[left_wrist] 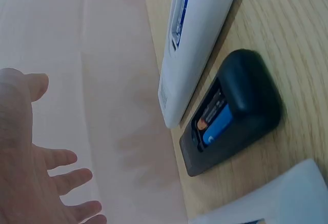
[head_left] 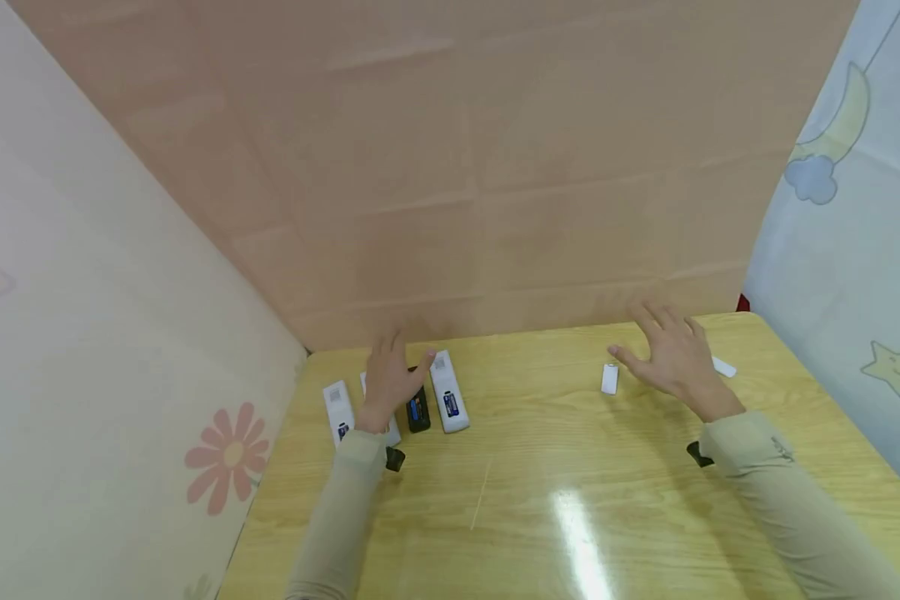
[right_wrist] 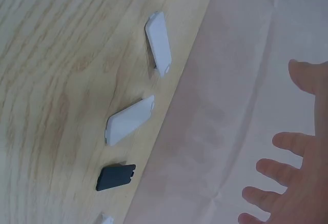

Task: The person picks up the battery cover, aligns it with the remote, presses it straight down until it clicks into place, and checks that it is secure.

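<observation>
My left hand [head_left: 392, 382] hovers over a row of remote controls, fingers spread and holding nothing. Under it lies a white remote, partly hidden. Beside it are a black remote [head_left: 417, 407] and a white remote [head_left: 450, 393]; another white remote [head_left: 338, 408] lies at the far left. In the left wrist view, the black remote's [left_wrist: 233, 111] battery bay is uncovered, with batteries inside. My right hand [head_left: 675, 362] hangs with spread fingers above small battery covers. The right wrist view shows two white covers [right_wrist: 130, 120] and a black cover [right_wrist: 116, 177]; a white piece [right_wrist: 106, 219] is cut off below.
The wooden table [head_left: 525, 483] has a bright reflection near its front. A pinkish-brown cloth [head_left: 495, 167] hangs behind its back edge. Patterned sheets stand at the left [head_left: 120, 292] and right [head_left: 855, 275].
</observation>
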Demonstrator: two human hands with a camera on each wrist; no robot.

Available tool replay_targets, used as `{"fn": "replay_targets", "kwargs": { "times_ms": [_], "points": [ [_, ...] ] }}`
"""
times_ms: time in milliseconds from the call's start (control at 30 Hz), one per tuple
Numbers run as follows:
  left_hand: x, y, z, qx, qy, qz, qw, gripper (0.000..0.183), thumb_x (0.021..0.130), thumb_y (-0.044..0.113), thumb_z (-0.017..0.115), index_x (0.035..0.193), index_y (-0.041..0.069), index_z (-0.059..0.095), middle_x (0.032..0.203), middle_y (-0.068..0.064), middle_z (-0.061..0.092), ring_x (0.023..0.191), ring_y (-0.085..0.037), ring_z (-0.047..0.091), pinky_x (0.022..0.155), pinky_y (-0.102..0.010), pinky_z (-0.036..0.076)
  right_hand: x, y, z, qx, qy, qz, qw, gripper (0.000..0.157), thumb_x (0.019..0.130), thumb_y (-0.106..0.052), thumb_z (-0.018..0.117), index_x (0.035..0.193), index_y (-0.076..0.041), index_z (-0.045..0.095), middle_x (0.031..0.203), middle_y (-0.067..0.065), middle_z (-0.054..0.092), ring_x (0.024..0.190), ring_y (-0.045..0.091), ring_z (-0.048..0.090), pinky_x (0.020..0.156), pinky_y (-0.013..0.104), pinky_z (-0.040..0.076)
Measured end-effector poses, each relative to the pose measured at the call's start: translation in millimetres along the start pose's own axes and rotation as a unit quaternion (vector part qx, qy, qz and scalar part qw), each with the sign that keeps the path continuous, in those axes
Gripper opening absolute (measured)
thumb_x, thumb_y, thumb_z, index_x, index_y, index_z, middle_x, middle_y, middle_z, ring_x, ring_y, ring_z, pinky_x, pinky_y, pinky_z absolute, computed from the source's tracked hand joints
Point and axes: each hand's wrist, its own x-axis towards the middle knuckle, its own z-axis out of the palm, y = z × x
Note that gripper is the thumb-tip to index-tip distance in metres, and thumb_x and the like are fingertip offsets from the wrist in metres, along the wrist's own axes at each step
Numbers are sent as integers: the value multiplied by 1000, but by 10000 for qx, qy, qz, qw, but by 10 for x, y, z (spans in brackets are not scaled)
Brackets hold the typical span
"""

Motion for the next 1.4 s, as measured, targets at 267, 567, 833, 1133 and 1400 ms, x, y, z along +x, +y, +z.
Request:
{"fn": "replay_targets", "kwargs": {
  "times_ms": [267, 567, 833, 1133, 1400],
  "points": [
    [-3, 52, 32, -272, -215, -71, 9994, 83, 98, 61, 51, 157, 7, 29, 161, -15, 29, 142, -45, 33, 112, -61, 33, -8, -25, 45, 136, 16, 34, 9999, 80, 92, -56, 63, 151, -7, 40, 155, 26, 35, 135, 54, 35, 103, 73, 23],
    [-29, 97, 139, -676, -607, -398, 9951, 83, 97, 63, 50, 158, 10, 28, 163, -10, 26, 142, -44, 32, 111, -62, 35, -18, 24, 156, 435, 46, -144, 9989, 76, 94, -47, 66, 150, -3, 42, 152, 27, 38, 133, 51, 40, 101, 70, 32],
    [-44, 134, 188, -768, -819, -474, 9925, 81, 98, 61, 49, 157, 8, 31, 158, -18, 33, 140, -46, 35, 109, -62, 36, -46, 33, 223, 445, -229, -1, 9987, 76, 96, -50, 61, 151, -1, 42, 150, 25, 41, 132, 51, 40, 93, 75, 33],
    [-72, 186, 270, -610, -838, -332, 9941, 72, 99, 49, 57, 150, 0, 41, 149, -22, 43, 131, -45, 47, 106, -58, 43, -117, -20, 309, 594, -677, 58, 9959, 71, 99, -49, 57, 149, 1, 43, 148, 28, 41, 130, 54, 40, 96, 77, 30],
    [-93, 245, 378, -345, -1207, -570, 9904, 72, 99, 48, 57, 151, 1, 39, 149, -20, 43, 132, -42, 46, 106, -55, 44, -158, -28, 382, 491, -650, -25, 9967, 69, 100, -48, 57, 148, 0, 45, 146, 26, 44, 123, 53, 47, 94, 72, 37]
  ]
}}
